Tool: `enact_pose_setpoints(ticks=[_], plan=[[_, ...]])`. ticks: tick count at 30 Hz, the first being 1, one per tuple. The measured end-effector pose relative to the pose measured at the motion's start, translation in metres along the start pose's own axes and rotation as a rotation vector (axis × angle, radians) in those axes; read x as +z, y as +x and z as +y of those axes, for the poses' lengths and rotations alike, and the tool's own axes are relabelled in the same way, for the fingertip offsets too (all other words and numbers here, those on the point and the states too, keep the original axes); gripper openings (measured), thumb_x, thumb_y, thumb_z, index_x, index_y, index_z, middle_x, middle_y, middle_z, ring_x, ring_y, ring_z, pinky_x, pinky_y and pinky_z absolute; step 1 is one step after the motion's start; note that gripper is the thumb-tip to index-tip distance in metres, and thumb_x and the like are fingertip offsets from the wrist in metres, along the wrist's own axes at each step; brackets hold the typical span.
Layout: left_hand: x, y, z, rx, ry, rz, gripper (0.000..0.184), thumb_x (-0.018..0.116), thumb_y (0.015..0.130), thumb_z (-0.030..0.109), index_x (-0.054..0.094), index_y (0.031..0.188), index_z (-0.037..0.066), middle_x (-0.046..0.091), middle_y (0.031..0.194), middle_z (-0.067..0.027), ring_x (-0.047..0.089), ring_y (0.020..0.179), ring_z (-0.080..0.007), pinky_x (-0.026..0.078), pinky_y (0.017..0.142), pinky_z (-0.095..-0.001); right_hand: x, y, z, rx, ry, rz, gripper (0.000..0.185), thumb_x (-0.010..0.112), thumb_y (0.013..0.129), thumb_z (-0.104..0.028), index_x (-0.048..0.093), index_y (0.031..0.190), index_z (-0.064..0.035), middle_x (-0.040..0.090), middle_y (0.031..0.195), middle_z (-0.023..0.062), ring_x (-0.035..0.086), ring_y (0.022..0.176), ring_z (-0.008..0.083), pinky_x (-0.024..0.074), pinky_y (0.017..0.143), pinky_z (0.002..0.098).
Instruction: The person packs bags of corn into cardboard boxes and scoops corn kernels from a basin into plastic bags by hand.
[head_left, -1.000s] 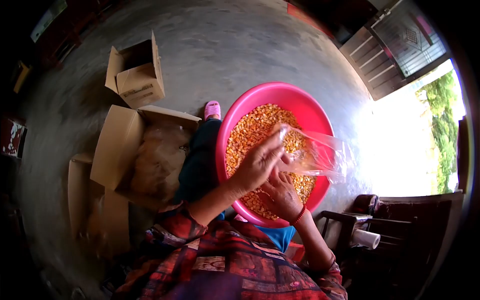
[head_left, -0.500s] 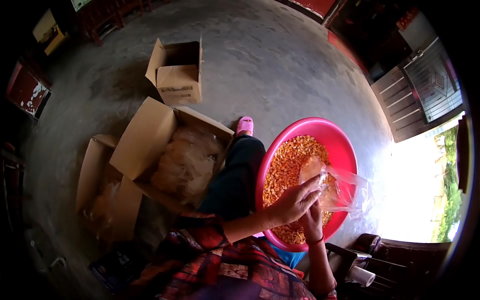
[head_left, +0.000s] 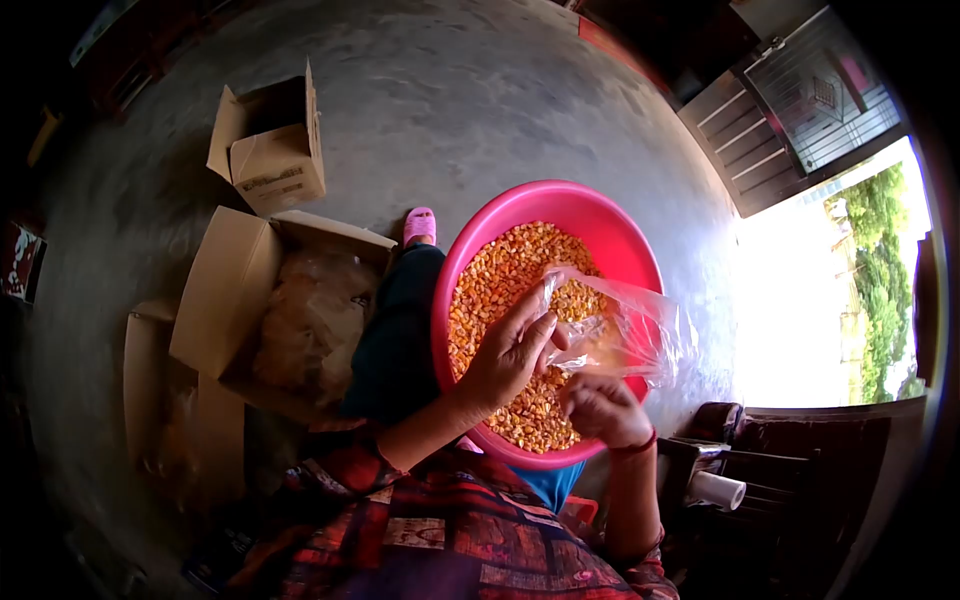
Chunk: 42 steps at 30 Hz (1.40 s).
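Note:
Over a pink basin (head_left: 541,190) of orange-yellow corn kernels (head_left: 488,292), my left hand (head_left: 508,358) is closed on the edge of a clear plastic bag (head_left: 640,322). The bag spreads to the right across the basin, its far end past the rim, and kernels show through the film. My right hand (head_left: 610,411), with a red band at the wrist, is curled with fingers pressed together just below the bag, above the basin's near side. What those fingers hold, if anything, is hidden.
Left of my leg, an open cardboard box (head_left: 228,290) contains clear plastic material (head_left: 315,320). Another open carton (head_left: 275,165) stands beyond it, and a third (head_left: 150,390) is at the far left. A white roll (head_left: 718,490) sits at lower right, near a bright doorway (head_left: 790,320).
My hands have separated: the right hand has come away from the left, downward and nearer to me. The bag is spread wider. The whole view has shifted, with boxes and basin now further left.

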<state>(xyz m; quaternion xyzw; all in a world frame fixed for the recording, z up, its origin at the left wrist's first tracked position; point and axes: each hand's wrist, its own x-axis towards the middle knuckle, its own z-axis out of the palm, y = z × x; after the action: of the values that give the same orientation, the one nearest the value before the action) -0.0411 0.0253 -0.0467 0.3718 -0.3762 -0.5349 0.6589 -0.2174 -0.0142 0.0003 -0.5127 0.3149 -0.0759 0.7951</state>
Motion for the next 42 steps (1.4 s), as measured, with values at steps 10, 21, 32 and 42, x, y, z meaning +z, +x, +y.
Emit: enact_pose_setpoints(ticks=[10, 21, 32, 42], plan=[[0.003, -0.004, 0.007, 0.052, 0.090, -0.002, 0.042, 0.041, 0.094, 0.009, 0.031, 0.135, 0.000, 0.057, 0.086, -0.0050, 0.053, 0.075, -0.0094, 0.045, 0.071, -0.0231, -0.087, 0.071, -0.028, -0.133, -0.179, 0.474, 0.016, 0.048, 0.089, -0.014, 0.056, 0.100, -0.0056, 0.043, 0.059, -0.0028, 0.035, 0.043, 0.0047, 0.0262, 0.038, 0.0195], [0.003, -0.002, 0.005, 0.086, 0.057, 0.024, 0.044, 0.037, 0.096, 0.014, 0.027, 0.139, 0.009, 0.054, 0.078, 0.0009, 0.039, 0.055, -0.0008, 0.036, 0.051, -0.0159, -0.067, 0.037, -0.045, -0.187, -0.488, 0.533, 0.016, 0.047, 0.086, -0.010, 0.058, 0.096, -0.0051, 0.045, 0.060, -0.0032, 0.037, 0.045, 0.0026, 0.0267, 0.039, 0.0190], [0.001, 0.001, 0.002, 0.055, 0.060, 0.000, 0.044, 0.036, 0.096, 0.016, 0.027, 0.137, 0.004, 0.058, 0.087, -0.0067, 0.043, 0.055, -0.0034, 0.038, 0.053, -0.0150, -0.017, 0.020, 0.044, -0.342, -1.167, 0.321, 0.016, 0.053, 0.080, -0.006, 0.062, 0.093, -0.0044, 0.060, 0.084, 0.0108, 0.056, 0.078, 0.0250, 0.0443, 0.073, 0.0351], [0.001, -0.001, 0.008, 0.037, 0.050, 0.036, 0.042, 0.034, 0.096, 0.017, 0.030, 0.136, 0.004, 0.059, 0.080, -0.0060, 0.044, 0.056, -0.0034, 0.039, 0.056, -0.0156, -0.020, 0.027, 0.065, -0.382, -1.464, 0.633, 0.021, 0.056, 0.079, -0.013, 0.057, 0.100, -0.0080, 0.055, 0.098, 0.0187, 0.052, 0.091, 0.0366, 0.0415, 0.078, 0.0454]])
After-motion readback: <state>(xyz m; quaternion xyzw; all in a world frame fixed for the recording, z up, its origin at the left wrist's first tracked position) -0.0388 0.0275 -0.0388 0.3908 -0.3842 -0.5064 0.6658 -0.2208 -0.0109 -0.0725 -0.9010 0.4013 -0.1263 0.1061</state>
